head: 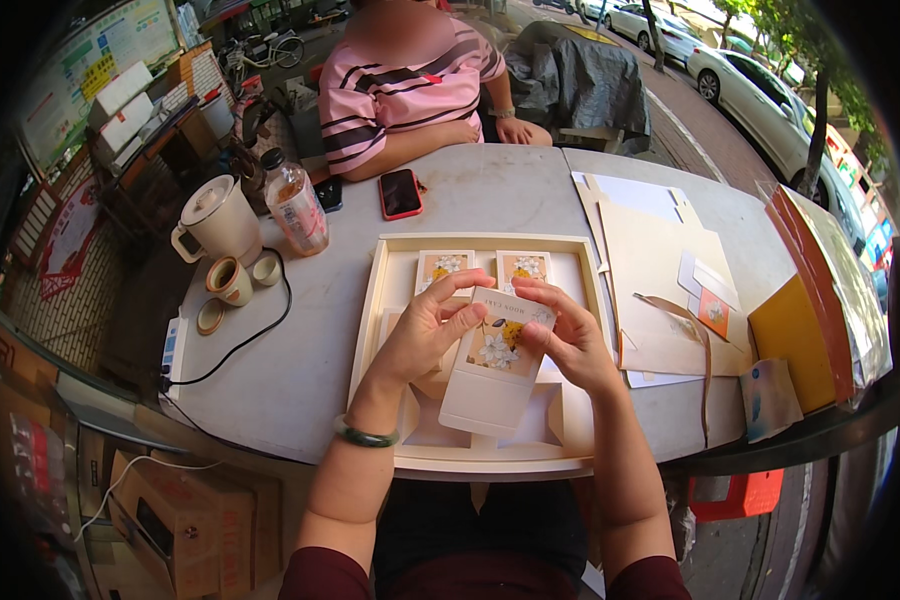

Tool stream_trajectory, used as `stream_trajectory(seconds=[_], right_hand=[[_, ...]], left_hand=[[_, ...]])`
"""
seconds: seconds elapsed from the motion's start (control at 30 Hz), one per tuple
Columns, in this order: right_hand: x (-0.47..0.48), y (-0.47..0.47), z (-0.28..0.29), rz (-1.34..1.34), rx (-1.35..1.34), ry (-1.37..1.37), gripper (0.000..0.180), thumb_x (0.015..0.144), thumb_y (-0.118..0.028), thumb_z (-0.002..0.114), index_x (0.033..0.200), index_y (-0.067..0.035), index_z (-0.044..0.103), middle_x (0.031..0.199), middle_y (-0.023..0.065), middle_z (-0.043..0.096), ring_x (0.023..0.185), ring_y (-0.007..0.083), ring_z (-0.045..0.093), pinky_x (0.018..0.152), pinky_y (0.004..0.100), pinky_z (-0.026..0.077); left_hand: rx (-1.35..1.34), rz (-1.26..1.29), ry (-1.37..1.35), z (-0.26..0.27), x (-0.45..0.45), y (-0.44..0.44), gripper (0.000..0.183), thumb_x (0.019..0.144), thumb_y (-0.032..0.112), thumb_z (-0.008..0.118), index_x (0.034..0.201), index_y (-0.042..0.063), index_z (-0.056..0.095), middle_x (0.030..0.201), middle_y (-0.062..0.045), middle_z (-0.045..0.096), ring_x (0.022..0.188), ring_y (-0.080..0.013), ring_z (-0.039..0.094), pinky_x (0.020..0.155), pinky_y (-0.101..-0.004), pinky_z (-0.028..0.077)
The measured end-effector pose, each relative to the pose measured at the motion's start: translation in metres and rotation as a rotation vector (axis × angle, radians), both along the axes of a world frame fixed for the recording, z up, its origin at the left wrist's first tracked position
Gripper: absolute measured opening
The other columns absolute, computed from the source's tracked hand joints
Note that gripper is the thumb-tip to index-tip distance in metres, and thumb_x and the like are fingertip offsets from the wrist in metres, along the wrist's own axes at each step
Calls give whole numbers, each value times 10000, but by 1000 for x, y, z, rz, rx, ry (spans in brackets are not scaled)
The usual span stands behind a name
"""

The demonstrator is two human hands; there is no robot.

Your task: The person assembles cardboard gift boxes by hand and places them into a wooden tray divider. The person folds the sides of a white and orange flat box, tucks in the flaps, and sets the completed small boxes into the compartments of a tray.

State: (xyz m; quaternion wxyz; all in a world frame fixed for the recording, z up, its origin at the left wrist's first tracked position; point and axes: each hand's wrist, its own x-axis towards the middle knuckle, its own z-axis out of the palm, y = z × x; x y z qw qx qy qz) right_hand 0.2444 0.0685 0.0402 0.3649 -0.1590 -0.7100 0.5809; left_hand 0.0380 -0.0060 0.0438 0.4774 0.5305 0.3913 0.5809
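Note:
Between my two hands is a small flower-printed mooncake carton (495,360), tilted, with a blank white flap extending toward me. My left hand (439,322) grips its left upper edge with thumb and fingers. On the right upper edge, my right hand (570,330) holds the same carton, thumb over the printed yellow flower. Beneath them lies a shallow cream gift box (373,300) with a compartment insert. Two similar flower-printed cartons, one at the back left (445,268) and one at the back right (523,266), sit inside it. My hands hide part of the insert.
Left on the table (330,300) stand an electric kettle (221,214), a plastic bottle (296,206), a clay jar (229,281) and a small cup (267,271); a black cord (289,289) runs there. A red-cased phone (401,195) lies before a seated person (412,90). Flat cardboard (645,255) lies right.

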Motion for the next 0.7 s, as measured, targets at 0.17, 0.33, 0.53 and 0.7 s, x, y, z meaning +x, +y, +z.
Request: stream_trajectory(seconds=[0.17, 0.33, 0.53, 0.7], right_hand=[[4, 8, -6, -66, -270, 88, 395, 913, -20, 553, 1305, -67, 527, 1455, 93, 382, 1238, 204, 476, 969, 351, 451], [-2, -10, 12, -333, 494, -216, 788, 702, 81, 630, 1420, -119, 372, 1508, 121, 308, 1341, 306, 383, 1064, 406, 374], [-10, -16, 12, -381, 544, -272, 678, 627, -121, 849, 1221, -28, 535, 1205, 160, 580, 1097, 310, 574, 954, 393, 461], [-5, -5, 1, -383, 124, -237, 576, 704, -267, 833, 1134, 19, 577, 927, 133, 684, 895, 224, 657, 803, 353, 517]], left_hand=[[-73, 90, -145, -7, -3, 8, 292, 965, 202, 558, 1208, 42, 556, 1137, -75, 613, 998, -122, 606, 851, -262, 513], [-183, 105, -396, -2, -8, 8, 292, 986, 255, 508, 1172, 38, 567, 1063, -63, 628, 944, -106, 615, 804, -234, 502], [-300, 82, -89, -9, -8, 7, 612, 958, 558, 402, 1271, 39, 487, 1080, -79, 611, 942, -122, 598, 800, -266, 487], [160, 157, 23, -12, 1, 12, 842, 871, 652, 495, 1421, 40, 317, 1262, -116, 534, 1063, -185, 586, 894, -341, 477]])
